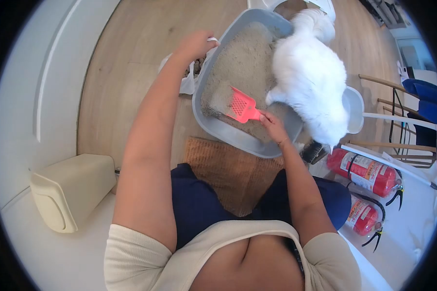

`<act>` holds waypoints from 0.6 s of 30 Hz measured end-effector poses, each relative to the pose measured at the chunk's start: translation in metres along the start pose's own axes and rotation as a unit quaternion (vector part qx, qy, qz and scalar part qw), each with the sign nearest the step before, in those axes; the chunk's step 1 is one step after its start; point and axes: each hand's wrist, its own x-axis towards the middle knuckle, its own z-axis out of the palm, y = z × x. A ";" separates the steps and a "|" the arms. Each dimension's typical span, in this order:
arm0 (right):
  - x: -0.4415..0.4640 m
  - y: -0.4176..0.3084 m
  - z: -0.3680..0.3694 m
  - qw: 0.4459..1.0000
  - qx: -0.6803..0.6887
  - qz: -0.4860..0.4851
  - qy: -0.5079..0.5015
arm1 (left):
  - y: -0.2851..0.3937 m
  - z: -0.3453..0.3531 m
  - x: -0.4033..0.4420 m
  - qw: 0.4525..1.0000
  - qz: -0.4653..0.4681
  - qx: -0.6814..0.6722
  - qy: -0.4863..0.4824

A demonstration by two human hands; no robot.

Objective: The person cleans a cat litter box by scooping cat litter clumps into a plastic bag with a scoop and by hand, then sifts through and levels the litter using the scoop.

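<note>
A pink slotted litter scoop is gripped by its handle in my right hand, its blade in the grey-beige litter. That litter lies in a grey litter box in front of me. My left hand is closed on the edge of a white plastic bag at the box's left side. Dark clumps show inside the bag. A white long-haired cat stands at the right side of the box, one paw at the litter.
A brown mat lies between my knees and the box. Two red fire extinguishers lie at right, near a grey dustpan with a long handle. A cream bin stands at left. A white hood sits behind the box.
</note>
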 end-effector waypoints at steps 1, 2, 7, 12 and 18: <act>0.002 0.001 -0.002 0.998 0.058 -0.009 0.007 | -0.001 0.000 0.000 1.000 -0.002 -0.020 0.007; 0.003 0.003 -0.006 0.998 0.057 -0.006 0.007 | -0.002 0.001 0.000 0.999 -0.005 -0.040 0.013; 0.001 -0.006 -0.023 0.988 0.140 0.004 0.072 | 0.003 -0.004 0.002 1.000 0.009 0.005 -0.007; 0.004 -0.005 -0.029 0.980 0.187 -0.011 0.072 | 0.011 -0.003 0.000 1.000 0.005 0.009 -0.010; 0.007 0.004 -0.033 0.982 0.155 -0.008 0.107 | 0.020 -0.003 0.001 1.000 0.003 0.025 -0.011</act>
